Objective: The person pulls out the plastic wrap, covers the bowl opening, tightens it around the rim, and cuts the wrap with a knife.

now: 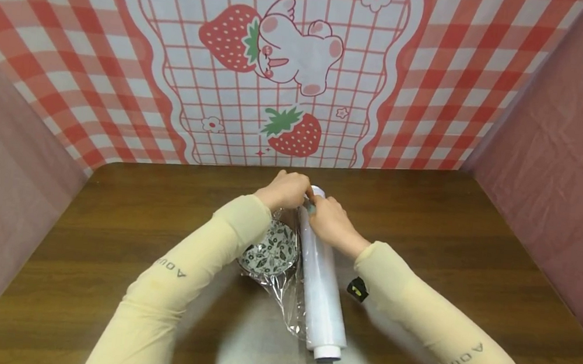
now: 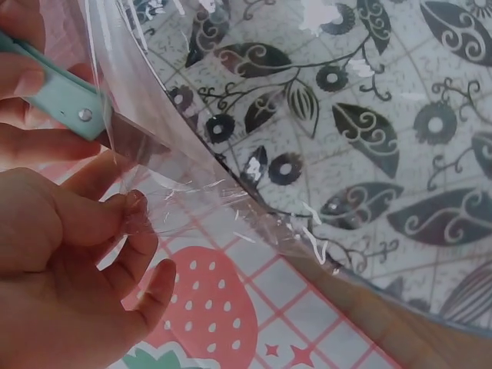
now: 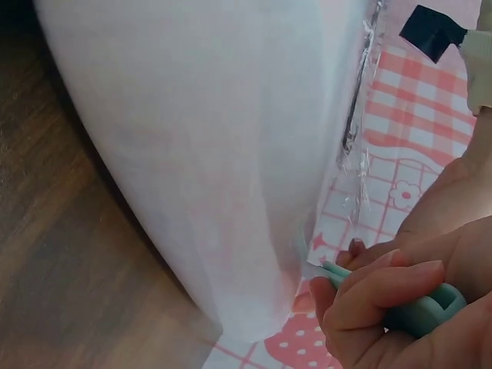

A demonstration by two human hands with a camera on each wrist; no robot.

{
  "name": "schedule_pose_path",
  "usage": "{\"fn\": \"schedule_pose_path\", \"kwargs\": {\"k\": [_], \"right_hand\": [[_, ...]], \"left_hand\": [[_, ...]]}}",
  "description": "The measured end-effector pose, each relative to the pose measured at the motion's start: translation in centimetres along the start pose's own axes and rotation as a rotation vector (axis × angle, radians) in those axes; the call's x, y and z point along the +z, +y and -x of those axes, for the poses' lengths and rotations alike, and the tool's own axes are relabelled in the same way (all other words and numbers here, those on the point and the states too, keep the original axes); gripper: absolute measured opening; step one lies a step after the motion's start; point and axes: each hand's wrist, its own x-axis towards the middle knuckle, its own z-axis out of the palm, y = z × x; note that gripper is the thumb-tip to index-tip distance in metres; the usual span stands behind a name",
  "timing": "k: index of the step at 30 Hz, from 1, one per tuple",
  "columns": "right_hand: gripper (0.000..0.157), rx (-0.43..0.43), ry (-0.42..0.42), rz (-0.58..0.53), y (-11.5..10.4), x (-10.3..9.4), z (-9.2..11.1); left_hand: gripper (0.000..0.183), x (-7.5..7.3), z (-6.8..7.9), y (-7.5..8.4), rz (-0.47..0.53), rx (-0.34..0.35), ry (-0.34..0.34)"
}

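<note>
A bowl [image 1: 271,249] with a dark leaf pattern stands left of a thick roll of cling film [image 1: 322,293], which lies lengthwise on the table. Clear film [image 1: 282,298] stretches from the roll over the bowl and hangs wrinkled at the near side. At the roll's far end my left hand [image 1: 288,190] pinches the film edge between thumb and fingertips. Close beside it, my right hand [image 1: 332,224] grips the mint-green handle of a knife [image 2: 69,100]. Its metal blade lies against the film, near the bowl's rim. The right palm is partly hidden.
The brown wooden table [image 1: 164,193] carries these things. Behind it hangs a red-and-white checked cloth [image 1: 439,73] with strawberry prints; pink fabric walls [image 1: 551,172] flank both sides. A small black object [image 1: 357,289] shows beside the right sleeve.
</note>
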Motion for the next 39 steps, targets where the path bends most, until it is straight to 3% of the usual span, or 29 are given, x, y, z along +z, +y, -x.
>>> {"fn": "schedule_pose_path", "kwargs": {"k": [8,34,39], "right_hand": [[0.038,-0.007,-0.067,0.028,0.0,-0.5,0.8],[0.037,-0.030,-0.093,0.052,0.5,-1.0,2.8],[0.037,-0.044,-0.118,0.056,0.3,-1.0,3.3]], "left_hand": [[0.038,-0.1,0.0,0.0,0.056,-0.021,-0.017],[0.041,-0.1,-0.1,0.5,0.039,-0.022,-0.020],[0.034,-0.1,-0.3,0.5,0.046,-0.033,-0.018]]}}
